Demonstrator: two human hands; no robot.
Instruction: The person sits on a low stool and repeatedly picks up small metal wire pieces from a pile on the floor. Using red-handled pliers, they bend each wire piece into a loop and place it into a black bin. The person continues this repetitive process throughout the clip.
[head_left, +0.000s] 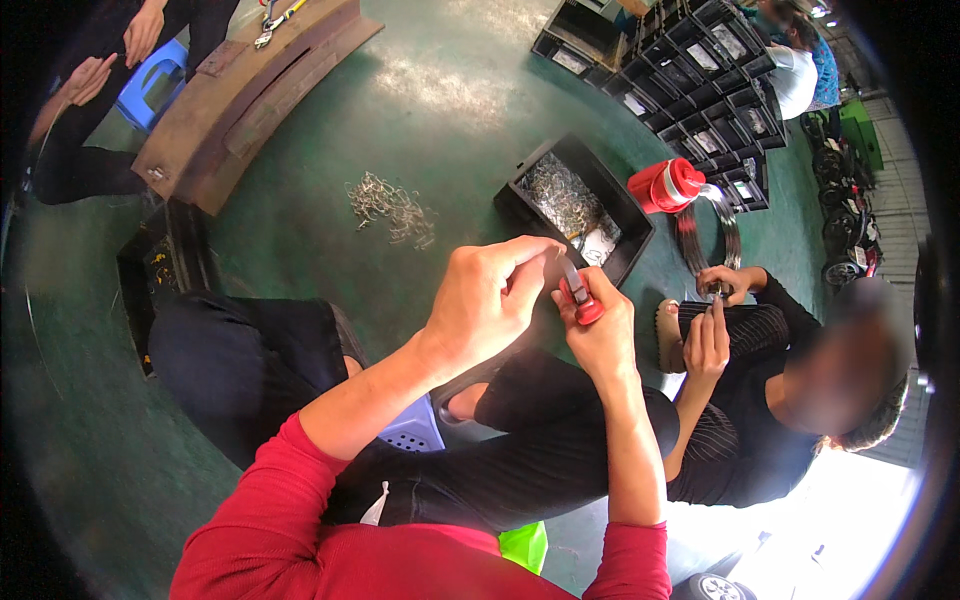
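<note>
My right hand [612, 350] is closed round a pair of red-handled pliers [588, 312], the grey metal end pointing up and to the left. Beside that metal end, my left hand [482, 305] has thumb and forefinger pinched together. Whatever sits between those fingertips is too small to make out. Both hands are raised above my lap, close together. Just beyond them stands a black crate [632, 258] holding many small shiny metal pieces [565, 195]. Farther left, a loose heap of thin bent wire pieces [392, 208] lies on the green floor.
A red jug [665, 187] and a wire coil [733, 225] stand right of the crate. At right, a seated co-worker [740, 430] handles a small tool. Black crates [690, 70] are stacked behind. A brown metal bench [250, 95] and another person's hands [145, 35] are at left.
</note>
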